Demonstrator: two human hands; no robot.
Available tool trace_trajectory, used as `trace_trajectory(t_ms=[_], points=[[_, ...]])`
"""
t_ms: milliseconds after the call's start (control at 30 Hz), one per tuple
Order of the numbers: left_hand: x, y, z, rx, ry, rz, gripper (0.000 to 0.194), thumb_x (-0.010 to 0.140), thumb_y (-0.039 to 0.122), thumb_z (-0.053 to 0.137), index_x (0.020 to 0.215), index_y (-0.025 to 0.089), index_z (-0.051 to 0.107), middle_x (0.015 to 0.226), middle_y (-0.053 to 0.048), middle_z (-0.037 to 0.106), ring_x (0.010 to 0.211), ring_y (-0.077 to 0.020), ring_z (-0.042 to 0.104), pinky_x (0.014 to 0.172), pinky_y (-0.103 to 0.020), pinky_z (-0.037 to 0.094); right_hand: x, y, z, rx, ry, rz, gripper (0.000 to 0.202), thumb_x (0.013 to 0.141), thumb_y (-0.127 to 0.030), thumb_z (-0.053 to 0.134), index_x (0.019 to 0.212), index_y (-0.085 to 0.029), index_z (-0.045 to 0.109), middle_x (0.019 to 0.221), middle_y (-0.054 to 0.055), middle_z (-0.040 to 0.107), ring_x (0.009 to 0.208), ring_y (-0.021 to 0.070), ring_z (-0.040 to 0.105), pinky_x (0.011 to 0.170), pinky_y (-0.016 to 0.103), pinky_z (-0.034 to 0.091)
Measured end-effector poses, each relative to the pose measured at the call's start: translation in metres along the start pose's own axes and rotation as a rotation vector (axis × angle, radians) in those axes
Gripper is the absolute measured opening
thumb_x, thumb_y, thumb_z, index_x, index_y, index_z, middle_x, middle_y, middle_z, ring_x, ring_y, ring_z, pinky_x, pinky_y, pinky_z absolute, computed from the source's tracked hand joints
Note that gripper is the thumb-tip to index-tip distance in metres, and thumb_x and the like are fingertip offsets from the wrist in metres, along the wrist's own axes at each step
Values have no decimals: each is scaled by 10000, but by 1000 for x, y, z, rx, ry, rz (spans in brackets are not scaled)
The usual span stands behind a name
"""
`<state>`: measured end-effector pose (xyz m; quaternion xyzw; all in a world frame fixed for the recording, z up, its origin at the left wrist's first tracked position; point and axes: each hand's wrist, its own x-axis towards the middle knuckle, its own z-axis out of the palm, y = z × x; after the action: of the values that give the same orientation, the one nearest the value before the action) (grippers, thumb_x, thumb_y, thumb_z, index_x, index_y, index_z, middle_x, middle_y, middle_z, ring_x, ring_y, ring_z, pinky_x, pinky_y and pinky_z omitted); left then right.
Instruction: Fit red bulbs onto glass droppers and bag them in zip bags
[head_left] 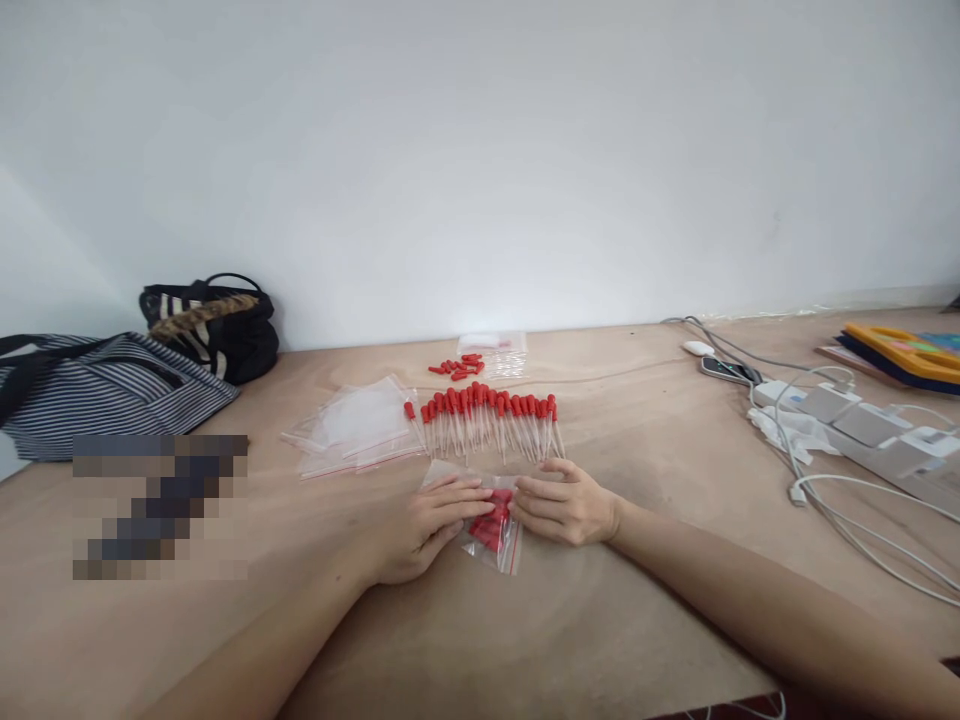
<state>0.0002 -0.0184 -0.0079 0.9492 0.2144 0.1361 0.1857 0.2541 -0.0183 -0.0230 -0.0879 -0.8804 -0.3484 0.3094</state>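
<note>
A clear zip bag [491,535] with red rubber bulbs inside lies on the table between my hands. My left hand [424,525] rests over its left side, fingers stretched flat on the plastic. At its right edge, my right hand [562,503] touches the bag with bent fingers; whether it pinches the plastic is hard to tell. Just beyond is a row of droppers [487,410] with red bulbs and clear stems pointing toward me. Flat clear bags [360,425] are piled to the left of the row. Loose red bulbs [461,367] lie behind it.
Beside the loose bulbs are clear stems [506,363] and another bag [491,342]. A striped bag [112,390] and a black bag [240,335] stand at left. Power strips [885,445], cables, a phone-like device [727,371] and a yellow-blue item [907,350] are at right.
</note>
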Motion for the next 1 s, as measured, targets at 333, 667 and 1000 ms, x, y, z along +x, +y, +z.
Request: trace_trajectory(t_ms=[333,667,1000], points=[[0,-1,-1,-21,-8,-18,411,897,121,320,1278,259,391,1318,-10,440,1248,-156,337,1074,-400,213,-2,4,5,-7,-24,1,184,856,-108,447,807,-163,616,805,-3,661,915,107,541,839,334,341],[0,0,-2,-52,18,-18,401,894,117,327,1258,254,423,1301,-16,460,1236,-158,356,1071,-390,226,2,0,2,15,-49,-66,157,851,-137,470,816,-190,613,866,3,663,944,115,540,820,327,366],[0,-1,-1,-46,34,-38,403,885,112,335,1247,261,429,1307,-17,453,1226,-165,371,1063,-402,236,5,-4,0,41,-57,-72,193,853,-111,455,761,-192,604,852,-1,656,1007,110,516,829,316,368]])
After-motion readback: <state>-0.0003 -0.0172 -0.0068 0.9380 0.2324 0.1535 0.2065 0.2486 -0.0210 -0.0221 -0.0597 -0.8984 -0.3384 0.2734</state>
